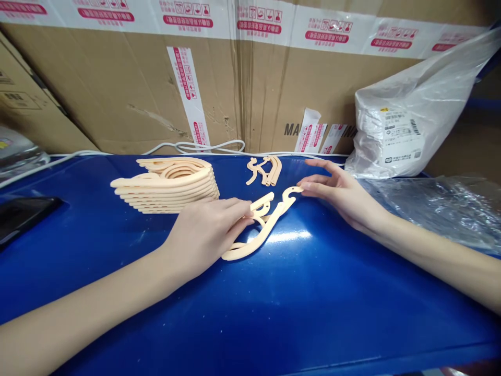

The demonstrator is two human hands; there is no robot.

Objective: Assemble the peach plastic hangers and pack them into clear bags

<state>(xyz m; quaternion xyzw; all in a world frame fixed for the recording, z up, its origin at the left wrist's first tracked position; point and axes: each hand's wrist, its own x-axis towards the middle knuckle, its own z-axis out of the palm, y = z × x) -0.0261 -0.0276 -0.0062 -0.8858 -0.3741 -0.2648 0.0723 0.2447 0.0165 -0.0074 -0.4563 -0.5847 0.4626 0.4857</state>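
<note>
Over the blue table, my left hand [213, 230] pinches a cream plastic folding hanger [263, 236] by its left part. The thumb and finger of my right hand [332, 185] are closed on the tip of the hanger's hook, at the upper right. Part of the hanger is hidden behind my left fingers. Beyond my left hand lies a neat stack of matching cream hangers [168, 188]. A small group of loose cream hanger pieces [266, 169] rests farther back, between the stack and my right hand.
Tall cardboard boxes [136, 78] wall off the back of the blue table [274, 324]. A white cable [211, 149] runs along their foot. On the right are a white plastic parcel bag [407, 115] and clear plastic bags [438, 209]. A black phone-like object [27, 216] lies at left.
</note>
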